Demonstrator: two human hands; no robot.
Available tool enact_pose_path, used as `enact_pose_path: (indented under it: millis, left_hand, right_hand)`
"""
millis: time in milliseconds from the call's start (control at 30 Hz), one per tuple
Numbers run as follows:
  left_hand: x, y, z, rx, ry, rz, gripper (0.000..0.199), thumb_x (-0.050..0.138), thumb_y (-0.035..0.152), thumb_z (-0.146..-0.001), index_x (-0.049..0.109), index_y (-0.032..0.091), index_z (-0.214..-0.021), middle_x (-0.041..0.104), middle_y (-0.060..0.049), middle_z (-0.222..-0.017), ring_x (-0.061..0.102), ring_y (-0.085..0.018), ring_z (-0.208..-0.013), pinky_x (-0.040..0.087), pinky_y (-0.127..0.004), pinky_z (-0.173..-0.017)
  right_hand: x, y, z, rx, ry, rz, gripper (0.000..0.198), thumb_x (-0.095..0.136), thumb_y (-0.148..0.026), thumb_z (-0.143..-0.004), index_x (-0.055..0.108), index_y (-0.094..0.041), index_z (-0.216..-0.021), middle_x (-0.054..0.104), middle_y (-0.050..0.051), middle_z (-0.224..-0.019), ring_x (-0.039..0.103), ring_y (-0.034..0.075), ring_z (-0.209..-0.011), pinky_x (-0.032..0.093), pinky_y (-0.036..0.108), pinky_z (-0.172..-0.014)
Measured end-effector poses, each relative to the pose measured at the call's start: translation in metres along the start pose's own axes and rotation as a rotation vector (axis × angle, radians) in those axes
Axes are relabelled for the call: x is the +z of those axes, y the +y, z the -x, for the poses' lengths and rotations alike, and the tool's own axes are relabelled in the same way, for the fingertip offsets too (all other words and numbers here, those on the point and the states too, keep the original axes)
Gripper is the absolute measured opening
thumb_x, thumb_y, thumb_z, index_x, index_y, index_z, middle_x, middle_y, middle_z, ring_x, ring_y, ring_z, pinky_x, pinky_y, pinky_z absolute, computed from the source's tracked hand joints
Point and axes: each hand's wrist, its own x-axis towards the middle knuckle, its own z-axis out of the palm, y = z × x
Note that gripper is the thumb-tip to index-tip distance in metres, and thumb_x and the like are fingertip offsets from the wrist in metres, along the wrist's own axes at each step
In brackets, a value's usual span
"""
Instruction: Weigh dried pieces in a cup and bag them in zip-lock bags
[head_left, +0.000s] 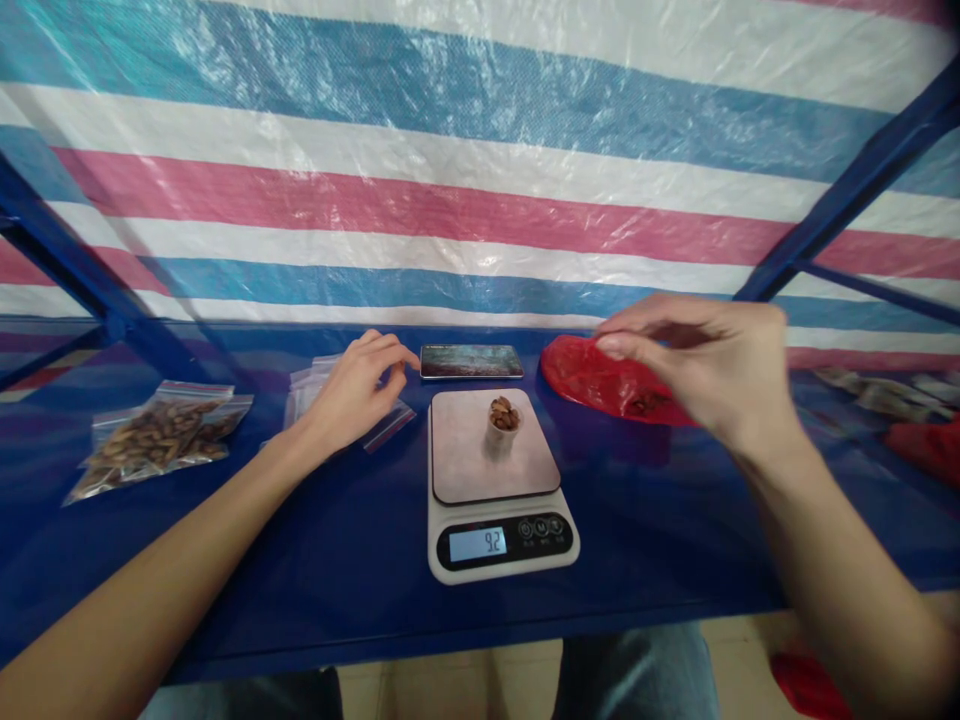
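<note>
My left hand (360,388) rests over a pile of clear zip bags (304,385), fingers loosely bent and apart. Its index fingertip is at the left end of a phone (471,362) lying flat. My right hand (712,365) is raised in front of a red plastic bag (574,370), thumb and fingertips pinched together; whatever they hold is too small or hidden to make out. Some brown pieces show inside the red bag. Between my hands stands a white kitchen scale (442,530), reading 9.2. A small cup (501,440) heaped with brown, nut-like pieces (504,411) stands upright on its plate.
Filled zip bags (161,435) of brown pieces lie at the left of the blue table (337,590). Blue metal posts (847,190) rise on both sides. A striped plastic sheet (450,220) hangs behind. More red plastic (926,450) lies at the far right.
</note>
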Motion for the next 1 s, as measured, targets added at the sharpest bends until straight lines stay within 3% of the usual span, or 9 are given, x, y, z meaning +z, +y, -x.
enact_pose_path:
  millis: [100,200,467,1000]
  left_hand:
    - [0.000,0.000,0.000,0.003,-0.012,-0.006,0.028,0.046,0.016,-0.098,0.074,0.019,-0.095,0.072,-0.007,-0.092,0.057,-0.026,-0.091,0.045,-0.042,-0.084]
    - [0.000,0.000,0.000,0.002,-0.014,-0.012,0.028,0.047,0.015,-0.097,0.074,0.019,-0.095,0.072,-0.007,-0.092,0.057,-0.026,-0.092,0.045,-0.041,-0.085]
    - [-0.002,0.002,0.000,0.030,-0.026,-0.020,0.028,0.046,0.013,-0.097,0.074,0.018,-0.097,0.072,-0.007,-0.093,0.057,-0.025,-0.093,0.044,-0.040,-0.083]
    - [-0.001,-0.002,0.001,0.065,0.006,-0.025,0.028,0.047,0.012,-0.097,0.075,0.016,-0.098,0.070,-0.006,-0.091,0.055,-0.024,-0.091,0.043,-0.039,-0.083]
  right_hand:
    - [0.037,-0.021,-0.001,-0.109,-0.316,-0.083,0.005,0.081,-0.025,-0.090,0.082,-0.024,-0.086,0.082,0.003,-0.089,0.076,0.021,-0.080,0.058,0.034,-0.076]
    - [0.060,-0.021,-0.001,-0.146,-0.428,-0.130,0.010,0.076,-0.018,-0.093,0.082,-0.023,-0.087,0.081,0.002,-0.087,0.075,0.018,-0.079,0.055,0.031,-0.073]
    - [0.067,-0.010,0.002,0.008,-0.468,-0.236,0.009,0.084,-0.029,-0.089,0.083,-0.021,-0.085,0.080,0.003,-0.083,0.074,0.019,-0.073,0.055,0.031,-0.068]
    - [0.069,-0.005,0.009,0.048,-0.426,-0.274,0.011,0.089,-0.028,-0.085,0.082,-0.019,-0.082,0.080,0.004,-0.081,0.074,0.018,-0.073,0.053,0.029,-0.065]
